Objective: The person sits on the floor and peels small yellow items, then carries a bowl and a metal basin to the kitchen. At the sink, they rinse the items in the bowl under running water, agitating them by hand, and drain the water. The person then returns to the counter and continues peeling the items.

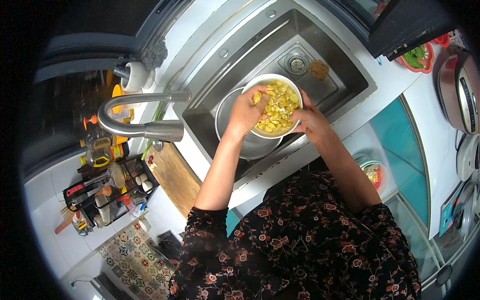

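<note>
Over the stainless steel sink [326, 108] is a white bowl [270, 78] filled with yellow round pieces [279, 108] in liquid. My left hand [247, 108] reaches over the bowl's left rim, with yellow pieces pinched between thumb and fingers. My right hand [309, 119] grips the bowl's right rim, the thumb at the inside and fingers around the outer wall. Beneath the bowl, partly hidden by it and my left arm, a larger metal basin [258, 148] sits in the sink. A brown scrubbing pad [318, 70] lies beside the drain strainer [297, 64].
A curved metal faucet [142, 129] stands at the sink's left. Farther left are a wooden cutting board [172, 176], bottles [99, 157] and a black utensil rack [112, 198]. A red bowl of greens [416, 58] and a rice cooker [459, 93] stand at right.
</note>
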A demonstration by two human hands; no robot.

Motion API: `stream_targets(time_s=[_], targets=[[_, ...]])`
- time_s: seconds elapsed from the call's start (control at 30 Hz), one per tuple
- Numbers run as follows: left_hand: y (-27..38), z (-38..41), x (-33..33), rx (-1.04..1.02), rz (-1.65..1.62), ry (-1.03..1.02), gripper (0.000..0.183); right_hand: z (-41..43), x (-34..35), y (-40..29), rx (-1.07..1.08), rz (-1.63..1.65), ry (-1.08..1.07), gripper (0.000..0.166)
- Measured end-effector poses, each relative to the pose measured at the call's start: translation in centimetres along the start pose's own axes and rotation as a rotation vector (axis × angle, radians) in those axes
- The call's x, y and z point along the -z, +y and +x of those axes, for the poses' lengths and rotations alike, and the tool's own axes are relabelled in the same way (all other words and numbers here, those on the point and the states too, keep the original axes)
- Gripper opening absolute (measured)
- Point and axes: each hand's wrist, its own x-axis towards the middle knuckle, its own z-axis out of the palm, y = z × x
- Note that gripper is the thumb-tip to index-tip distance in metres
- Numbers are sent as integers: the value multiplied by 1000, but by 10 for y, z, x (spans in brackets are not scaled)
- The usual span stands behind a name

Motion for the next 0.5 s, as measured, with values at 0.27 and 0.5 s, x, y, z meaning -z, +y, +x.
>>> stream_targets(time_s=[0.27,0.5], targets=[[7,-19,-23,-635,764,40,43,3,-6,3,-23,3,-6,87],[1,-5,-31,-540,996,-94,40,-1,-8,0,-16,-14,-16,89]])
